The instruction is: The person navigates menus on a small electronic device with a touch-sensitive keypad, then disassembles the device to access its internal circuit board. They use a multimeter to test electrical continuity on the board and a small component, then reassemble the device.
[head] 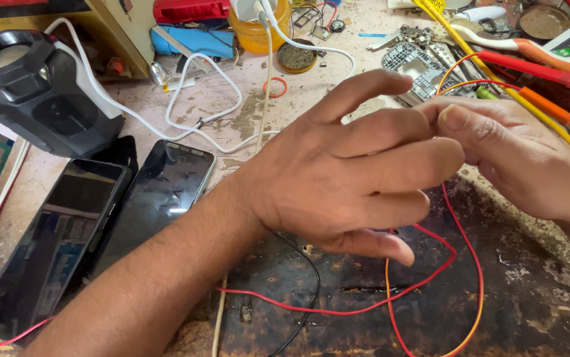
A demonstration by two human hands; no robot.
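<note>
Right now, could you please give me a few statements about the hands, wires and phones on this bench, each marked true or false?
1. Two phones lie side by side, screens dark. True.
2. The left hand rests flat on the phones. False: it is raised over the red wire, near the right hand.
3. A white cable loops across the bench. True.
4. The black speaker sits beside the right hand. False: it is far left, behind the phones.

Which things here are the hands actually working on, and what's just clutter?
In use: left hand, right hand, red wire, orange wire.

Lying about: two phones, black speaker, white cable, black wire, circuit board.
</note>
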